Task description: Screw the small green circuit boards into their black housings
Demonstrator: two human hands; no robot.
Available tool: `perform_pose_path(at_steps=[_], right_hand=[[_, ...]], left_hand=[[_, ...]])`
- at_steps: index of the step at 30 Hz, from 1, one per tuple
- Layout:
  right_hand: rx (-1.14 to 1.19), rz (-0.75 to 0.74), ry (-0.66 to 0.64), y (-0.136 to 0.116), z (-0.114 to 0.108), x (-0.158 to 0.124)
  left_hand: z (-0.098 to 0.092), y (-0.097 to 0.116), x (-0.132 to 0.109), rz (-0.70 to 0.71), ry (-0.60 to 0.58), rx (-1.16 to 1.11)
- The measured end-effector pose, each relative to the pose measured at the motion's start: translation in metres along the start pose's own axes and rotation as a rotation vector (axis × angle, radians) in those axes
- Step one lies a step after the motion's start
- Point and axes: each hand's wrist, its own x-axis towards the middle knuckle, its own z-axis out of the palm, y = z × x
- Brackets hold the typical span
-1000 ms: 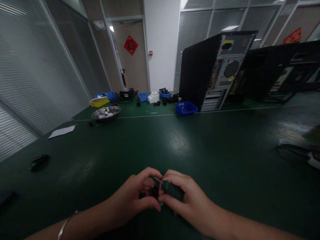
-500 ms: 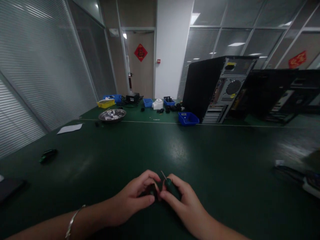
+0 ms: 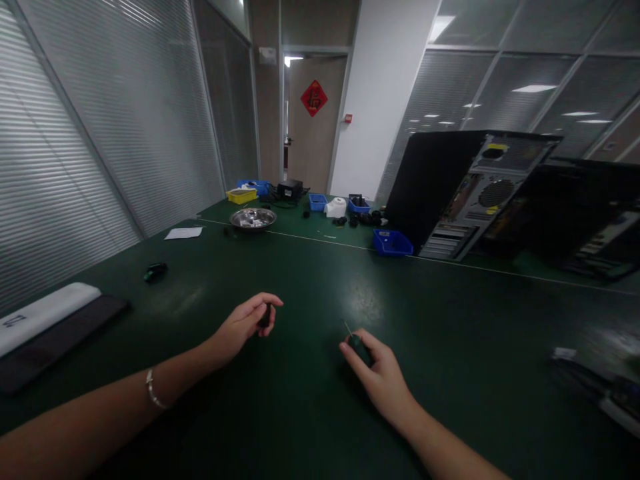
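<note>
Since your hands parted, your left hand (image 3: 240,327) pinches the dark part (image 3: 265,315) — right hand (image 3: 383,377) grips the screwdriver (image 3: 357,341) — tip now off it

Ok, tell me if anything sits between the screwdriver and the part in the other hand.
Nothing visible does. The right hand holds the screwdriver, the left hand pinches the small dark part, and only bare green table lies between them.
</note>
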Motion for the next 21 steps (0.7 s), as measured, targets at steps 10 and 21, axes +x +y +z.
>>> perform_pose_path(at_steps=[10, 21], right_hand=[[-0.029, -0.118, 0.048, 0.004, 0.002, -0.002], [0.271, -0.206, 0.391, -0.054, -0.051, -0.005]], left_hand=[[-0.085, 0.003, -0.034, 0.113, 0.395, -0.094], [-0.140, 0.004, -0.035, 0.003, 0.535, -0.054]])
